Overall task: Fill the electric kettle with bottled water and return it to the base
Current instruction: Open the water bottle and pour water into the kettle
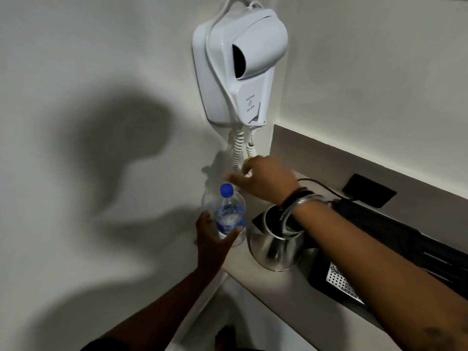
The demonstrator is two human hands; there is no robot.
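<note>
The counter [255, 279] is a narrow ledge that ends at the wall on the left; its front edge runs diagonally toward the lower right. A black tray [395, 249] occupies the right portion, leaving a bare strip along the front. A wall-mounted hair dryer [238, 64] hangs above the corner, its coiled cord [236, 153] dropping behind the right hand.

The water bottle [229, 214] stands upright at the counter's left end, just beside the steel kettle [274, 247]. The left hand [212, 244] wraps the bottle's lower body, thumb and fingers closed on it. The right hand [263, 181] hovers above the blue cap [226, 190], fingers loosely spread and motion-blurred, not touching it.

The bottle is capped and looks nearly full. The kettle's lid is open; its contents cannot be determined.
</note>
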